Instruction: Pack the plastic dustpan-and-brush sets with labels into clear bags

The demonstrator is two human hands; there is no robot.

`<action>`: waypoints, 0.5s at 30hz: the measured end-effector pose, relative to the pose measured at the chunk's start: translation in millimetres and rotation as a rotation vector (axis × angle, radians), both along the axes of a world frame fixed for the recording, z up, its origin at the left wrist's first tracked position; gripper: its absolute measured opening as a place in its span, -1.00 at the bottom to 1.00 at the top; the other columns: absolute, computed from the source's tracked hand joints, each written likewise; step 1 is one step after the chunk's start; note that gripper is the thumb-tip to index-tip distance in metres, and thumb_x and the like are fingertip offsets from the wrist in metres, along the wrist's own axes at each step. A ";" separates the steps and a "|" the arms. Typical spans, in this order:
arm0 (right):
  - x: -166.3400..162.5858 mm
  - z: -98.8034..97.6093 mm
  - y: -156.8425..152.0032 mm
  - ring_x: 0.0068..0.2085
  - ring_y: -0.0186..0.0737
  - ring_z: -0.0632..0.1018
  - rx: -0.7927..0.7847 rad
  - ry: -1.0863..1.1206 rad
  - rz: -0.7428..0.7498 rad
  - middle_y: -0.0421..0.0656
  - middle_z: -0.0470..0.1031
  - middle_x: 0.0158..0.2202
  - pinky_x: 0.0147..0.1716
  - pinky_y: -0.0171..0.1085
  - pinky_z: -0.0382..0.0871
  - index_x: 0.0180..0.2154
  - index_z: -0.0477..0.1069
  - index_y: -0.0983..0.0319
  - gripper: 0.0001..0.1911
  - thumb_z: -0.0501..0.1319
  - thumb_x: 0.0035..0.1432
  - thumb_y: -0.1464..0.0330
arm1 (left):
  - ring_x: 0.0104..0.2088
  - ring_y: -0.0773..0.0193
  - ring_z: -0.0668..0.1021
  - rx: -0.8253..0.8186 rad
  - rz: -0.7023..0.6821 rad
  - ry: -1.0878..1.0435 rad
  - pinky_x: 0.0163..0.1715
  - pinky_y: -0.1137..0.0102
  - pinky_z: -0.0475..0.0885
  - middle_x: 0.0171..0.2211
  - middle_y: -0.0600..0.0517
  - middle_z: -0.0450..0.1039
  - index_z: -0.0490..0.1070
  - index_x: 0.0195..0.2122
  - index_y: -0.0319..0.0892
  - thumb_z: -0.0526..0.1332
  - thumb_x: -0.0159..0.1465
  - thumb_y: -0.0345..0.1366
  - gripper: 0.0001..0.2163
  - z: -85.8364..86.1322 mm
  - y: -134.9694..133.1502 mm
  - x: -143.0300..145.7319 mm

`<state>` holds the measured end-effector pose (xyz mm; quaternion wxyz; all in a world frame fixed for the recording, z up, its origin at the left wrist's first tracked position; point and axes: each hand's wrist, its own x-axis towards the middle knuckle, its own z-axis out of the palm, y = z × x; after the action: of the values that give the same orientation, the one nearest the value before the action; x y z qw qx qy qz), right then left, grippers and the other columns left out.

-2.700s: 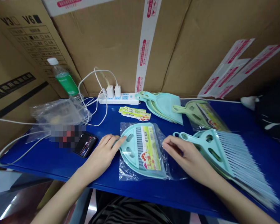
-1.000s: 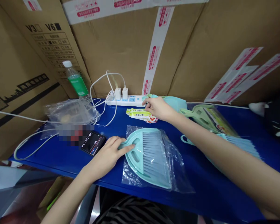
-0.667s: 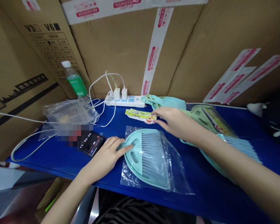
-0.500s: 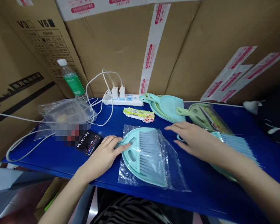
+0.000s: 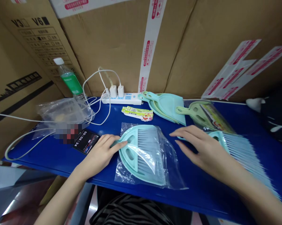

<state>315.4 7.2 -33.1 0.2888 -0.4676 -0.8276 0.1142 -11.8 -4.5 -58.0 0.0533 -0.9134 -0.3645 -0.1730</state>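
Note:
A light-blue dustpan with its brush [image 5: 143, 156] lies in a clear plastic bag on the table in front of me. My left hand [image 5: 105, 150] pinches its handle at the left, thumb on top. On the right, my right hand [image 5: 197, 143] is around the handle of another light-blue brush [image 5: 244, 153]. The handle's tip shows between thumb and forefinger, which are apart; the rest of the grip is hidden. That brush's bristles fan out behind my forearm.
Stacked blue and green dustpans [image 5: 171, 106] and a bagged green set [image 5: 202, 115] lie at the back. Printed cards [image 5: 137, 113], a power strip [image 5: 122, 99], a phone [image 5: 85, 142], crumpled plastic bags [image 5: 63, 114] and a bottle [image 5: 71, 81] stand leftward. Cardboard [image 5: 117, 47] walls the rear.
The view has shifted slightly. My right hand has moved a little right and toward me, and more of the right brush's bristles now shows. My left hand stays on the bagged set.

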 end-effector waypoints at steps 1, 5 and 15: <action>-5.4 4.9 -6.2 -0.30 -0.11 0.56 -0.076 0.056 0.002 -0.08 0.54 -0.32 -0.28 -0.12 0.47 -0.28 0.42 0.12 -0.80 0.02 0.25 0.32 | -0.05 0.16 0.46 0.015 0.004 -0.012 -0.08 0.24 0.45 -0.06 -0.10 0.45 0.36 0.11 -0.11 -0.04 0.35 -0.56 -0.60 0.3 -0.2 0.0; -18.2 6.0 -16.7 -0.55 -0.28 0.45 -0.584 0.211 0.117 -0.26 0.41 -0.55 -0.55 -0.28 0.37 -0.24 0.25 0.12 -0.82 -0.01 0.30 0.19 | -0.04 0.17 0.46 0.074 0.035 -0.062 -0.08 0.26 0.44 -0.07 -0.09 0.45 0.36 0.10 -0.12 -0.02 0.38 -0.52 -0.65 1.5 -0.7 1.4; -28.3 -20.9 -3.0 -0.61 -0.39 0.38 -0.974 0.600 0.077 -0.34 0.35 -0.50 -0.62 -0.30 0.34 -0.19 0.13 0.14 -0.36 0.22 -0.04 -0.20 | -0.06 0.17 0.48 0.126 -0.002 -0.037 -0.10 0.26 0.46 -0.08 -0.10 0.47 0.36 0.07 -0.14 -0.01 0.39 -0.51 -0.69 4.2 -3.8 10.7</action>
<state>287.1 4.2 -53.9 0.2580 -0.4631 -0.5777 0.6206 -1.0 -8.3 -53.7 0.1038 -0.9054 -0.3527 -0.2123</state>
